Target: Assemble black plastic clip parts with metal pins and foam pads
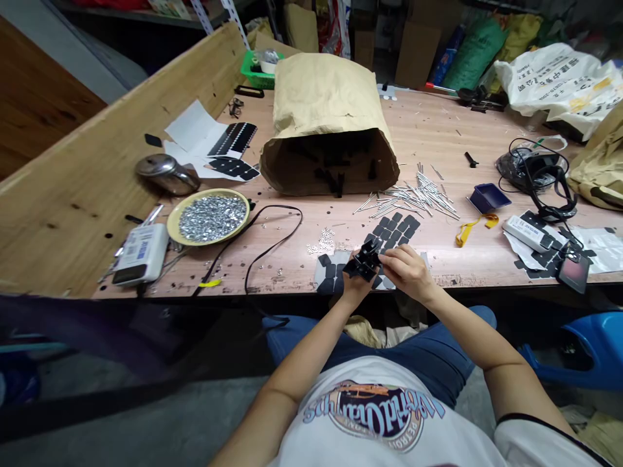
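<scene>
Over the front edge of the table, my left hand is closed around a cluster of black plastic parts. How many parts are in the cluster, I cannot tell. My right hand meets the cluster from the right, fingertips pinched at its side; what they hold there is too small to make out. Black rounded pads lie in rows just beyond my hands. Small silvery nuts are scattered to the left, and a heap of thin metal rods lies further back on the right.
A large paper sack lies with its mouth toward me, black parts inside. Left are a yellow bowl of small metal pieces, a metal pot and a white device. A small dark blue tray and a black headset stand right.
</scene>
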The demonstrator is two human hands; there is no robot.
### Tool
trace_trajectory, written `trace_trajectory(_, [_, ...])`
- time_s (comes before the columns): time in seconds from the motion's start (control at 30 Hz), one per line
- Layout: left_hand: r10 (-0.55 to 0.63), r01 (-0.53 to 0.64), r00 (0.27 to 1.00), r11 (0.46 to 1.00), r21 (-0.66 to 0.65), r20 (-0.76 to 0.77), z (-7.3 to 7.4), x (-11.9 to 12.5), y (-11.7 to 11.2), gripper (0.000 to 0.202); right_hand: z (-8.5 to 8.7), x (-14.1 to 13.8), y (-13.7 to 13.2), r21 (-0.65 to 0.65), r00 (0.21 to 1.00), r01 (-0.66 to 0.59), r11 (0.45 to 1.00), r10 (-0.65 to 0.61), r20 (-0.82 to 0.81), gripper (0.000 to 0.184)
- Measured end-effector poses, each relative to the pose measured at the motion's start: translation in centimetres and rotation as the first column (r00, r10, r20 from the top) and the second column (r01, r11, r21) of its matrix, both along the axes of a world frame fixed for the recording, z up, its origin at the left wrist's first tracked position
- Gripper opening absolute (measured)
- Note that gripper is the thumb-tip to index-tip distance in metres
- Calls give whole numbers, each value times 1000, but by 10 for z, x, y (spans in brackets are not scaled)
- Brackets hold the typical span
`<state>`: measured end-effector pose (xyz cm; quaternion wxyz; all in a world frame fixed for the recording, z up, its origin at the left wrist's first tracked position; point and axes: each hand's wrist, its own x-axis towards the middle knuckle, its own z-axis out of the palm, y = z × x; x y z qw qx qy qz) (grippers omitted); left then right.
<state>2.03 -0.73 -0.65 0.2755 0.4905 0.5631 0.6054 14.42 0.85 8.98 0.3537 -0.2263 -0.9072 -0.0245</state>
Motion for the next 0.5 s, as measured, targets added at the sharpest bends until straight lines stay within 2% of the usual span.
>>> trace_trajectory(0.13, [14,-14,999,1000,-9,-35,-2,-6,4,31,-7,5,13,-81,996,9,997,-16,-83,21])
trace_trajectory(0.2, [31,-33,998,999,-37,-48,-2,-9,6,33,-13,14,36,-124,984,140,982,-152,-92,25])
trace_trajectory(0.23, [32,-33,998,999,-42,-45,-1,-9,7,34,-17,20,51,-157,964,242,957,-255,-71,25])
trace_trajectory(0.27, [32,-33,999,999,-42,-36,-1,-10,7,34,-21,26,68,-195,926,365,910,-377,-25,25])
trace_trajectory(0.33, [20,-20,1000,999,-34,-6,2,-10,8,33,-29,39,103,-231,790,613,755,-593,156,28])
trace_trajectory(0.4, [12,-12,1000,1000,-23,2,5,-9,8,32,-36,50,132,-217,634,769,601,-673,381,31])
trace_trajectory(0.43, [-2,2,1000,1000,-15,-8,6,-9,8,32,-38,54,143,-203,577,807,555,-666,473,31])
trace_trajectory(0.47, [-22,22,999,1000,-8,-26,6,-8,8,32,-41,58,151,-195,553,817,543,-640,534,30])
trace_trajectory(0.5, [-40,40,998,999,-4,-48,6,-8,8,32,-43,62,157,-195,556,808,556,-609,565,29])
